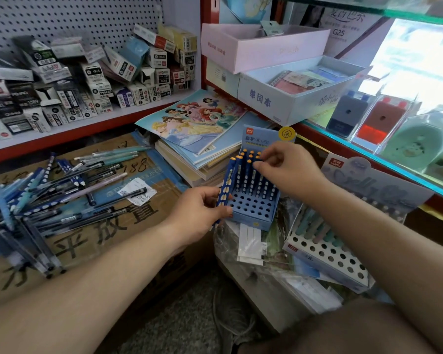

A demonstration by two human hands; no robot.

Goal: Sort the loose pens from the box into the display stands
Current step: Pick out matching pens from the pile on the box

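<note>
Now our right hand [289, 172] pinches an orange-tipped blue pencil [253, 178] in the blue perforated cardboard stand [248, 222]; our left hand [202, 208] grips spare dotted pencils [226, 180], upright, at eight o'clock.

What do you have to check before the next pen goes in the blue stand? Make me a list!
1. Free holes in the blue stand: ok, the front rows are empty.
2. More pens ready: ok, the left hand grips a bunch of blue dotted pens beside the stand.
3. Right hand free to take one: cannot tell; its fingertips are at the orange tops of the standing pens.
4. Stand sits steady: cannot tell; it rests on crinkled plastic and papers.
5. Loose pens all sorted: not ok, many lie on the cardboard.
6. Room in the white stand: ok, many open holes.
</note>
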